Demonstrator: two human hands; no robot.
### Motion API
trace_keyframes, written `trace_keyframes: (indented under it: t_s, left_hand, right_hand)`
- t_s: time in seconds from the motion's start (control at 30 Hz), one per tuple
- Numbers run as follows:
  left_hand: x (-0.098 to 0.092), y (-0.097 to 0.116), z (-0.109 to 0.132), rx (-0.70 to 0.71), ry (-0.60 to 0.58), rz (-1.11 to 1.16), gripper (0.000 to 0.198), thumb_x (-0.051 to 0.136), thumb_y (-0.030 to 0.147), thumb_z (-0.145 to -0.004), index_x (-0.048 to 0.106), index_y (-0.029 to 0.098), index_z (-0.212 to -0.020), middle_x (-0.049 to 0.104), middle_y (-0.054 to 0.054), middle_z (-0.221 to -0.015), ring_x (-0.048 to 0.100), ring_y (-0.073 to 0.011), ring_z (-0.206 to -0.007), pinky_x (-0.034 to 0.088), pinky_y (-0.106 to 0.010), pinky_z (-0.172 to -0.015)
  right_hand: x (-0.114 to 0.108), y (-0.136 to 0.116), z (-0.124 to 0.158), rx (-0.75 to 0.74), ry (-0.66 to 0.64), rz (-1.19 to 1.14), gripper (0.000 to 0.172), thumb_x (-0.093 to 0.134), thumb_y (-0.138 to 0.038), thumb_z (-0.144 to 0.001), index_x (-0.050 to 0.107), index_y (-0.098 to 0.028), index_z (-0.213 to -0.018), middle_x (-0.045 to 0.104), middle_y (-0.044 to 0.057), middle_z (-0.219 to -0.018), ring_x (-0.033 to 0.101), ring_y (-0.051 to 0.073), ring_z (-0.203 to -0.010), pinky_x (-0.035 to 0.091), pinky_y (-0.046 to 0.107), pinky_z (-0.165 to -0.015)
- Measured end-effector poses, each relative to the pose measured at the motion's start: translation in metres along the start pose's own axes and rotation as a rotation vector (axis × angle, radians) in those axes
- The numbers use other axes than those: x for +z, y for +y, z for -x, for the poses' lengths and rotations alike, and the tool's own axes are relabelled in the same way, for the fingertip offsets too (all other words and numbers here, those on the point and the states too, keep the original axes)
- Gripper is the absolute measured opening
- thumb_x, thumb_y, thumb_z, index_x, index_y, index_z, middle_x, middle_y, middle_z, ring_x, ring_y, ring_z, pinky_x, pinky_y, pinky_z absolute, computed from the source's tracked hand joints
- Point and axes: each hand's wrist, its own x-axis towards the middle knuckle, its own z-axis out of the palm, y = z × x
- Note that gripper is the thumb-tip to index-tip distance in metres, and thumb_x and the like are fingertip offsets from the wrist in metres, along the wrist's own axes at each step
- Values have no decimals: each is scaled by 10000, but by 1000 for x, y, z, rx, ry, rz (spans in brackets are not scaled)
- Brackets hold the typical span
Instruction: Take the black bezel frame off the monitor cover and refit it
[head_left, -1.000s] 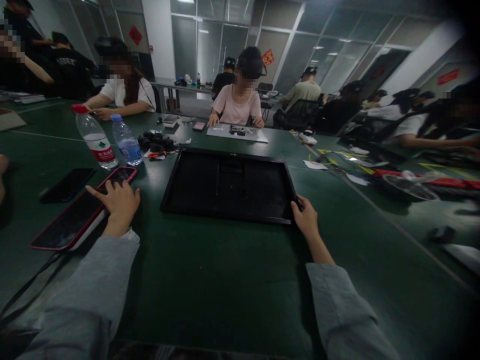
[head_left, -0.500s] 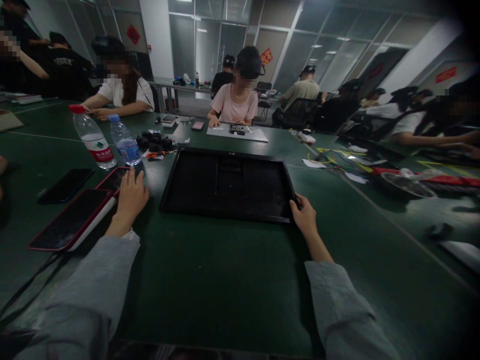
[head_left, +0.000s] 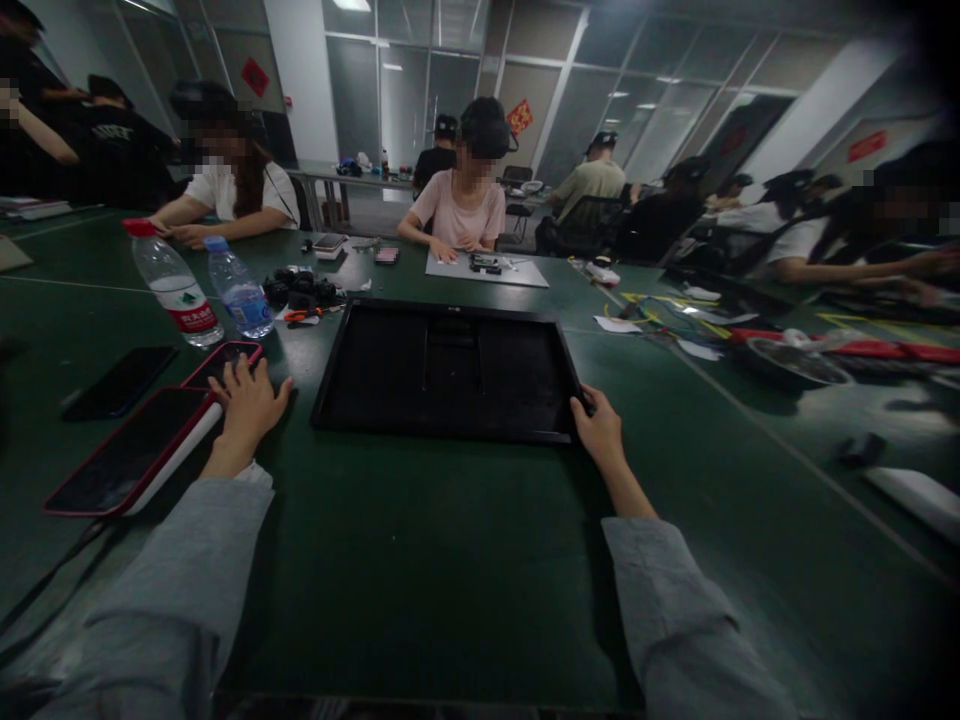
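Observation:
A black monitor casing (head_left: 450, 400), a shallow rectangular frame with a raised rim, lies on the green table in front of me. My right hand (head_left: 598, 420) grips its lower right edge, thumb on the rim and fingers round the side. Left of the casing, my left hand (head_left: 251, 400) has its fingers spread over the near end of a red-edged phone (head_left: 225, 362); whether it touches the phone is unclear. Close by that hand lies a larger red-edged phone (head_left: 135, 450) on a white block, with a dark phone (head_left: 120, 382) farther left.
Two water bottles (head_left: 180, 300) stand beyond the phones, with a pile of black parts (head_left: 300, 288) and orange-handled pliers (head_left: 304, 316) beside them. Across the table a person in pink works at a white board (head_left: 525, 270). Cables and a metal bowl (head_left: 799, 362) lie at the right.
My left hand has shifted slightly left and its fingers have spread wider. My right hand keeps its grip on the casing, and the view has turned a little.

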Motion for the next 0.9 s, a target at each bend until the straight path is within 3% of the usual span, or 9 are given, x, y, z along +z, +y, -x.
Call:
trace_keyframes:
  t_s: [0.5, 0.63, 0.77, 0.9]
  left_hand:
    - [8, -8, -3, 6, -21, 16, 737, 406, 513, -1028, 442, 42, -1594, 247, -317, -1723, 148, -519, -1614, 67, -780, -1243]
    - [12, -12, -6, 84, 27, 45, 676, 436, 474, -1020, 505, 68, -1555, 299, -286, -1718, 201, -493, -1604, 81, -781, -1242]
    - [15, -4, -15, 179, 19, 244, 553, 390, 430, -1023, 647, 137, -1415, 582, -216, -1543, 461, -368, -1493, 296, -596, -1258]
    - [19, 14, -18, 83, -97, 590, 670, 290, 542, -1039, 673, 103, -1371, 723, -193, -1354, 694, -307, -1200, 491, -457, -1115]
  right_hand:
    - [0, 1, -1, 3, -5, -2, 577, 563, -487, -868, 691, -146, -1315, 760, 196, -1135, 714, 337, -1046, 533, 553, -1023]
    - [2, 4, -1, -11, -5, -1, 594, 557, -488, -870, 686, -131, -1327, 759, 199, -1123, 716, 337, -1040, 537, 549, -1017]
    - [2, 6, -1, -14, -1, -1, 598, 558, -489, -868, 684, -130, -1330, 758, 201, -1118, 717, 344, -1048, 535, 550, -1018]
    - [2, 5, -1, -21, -12, 8, 607, 548, -495, -880, 678, -121, -1342, 759, 212, -1124, 721, 354, -1038, 537, 558, -1008]
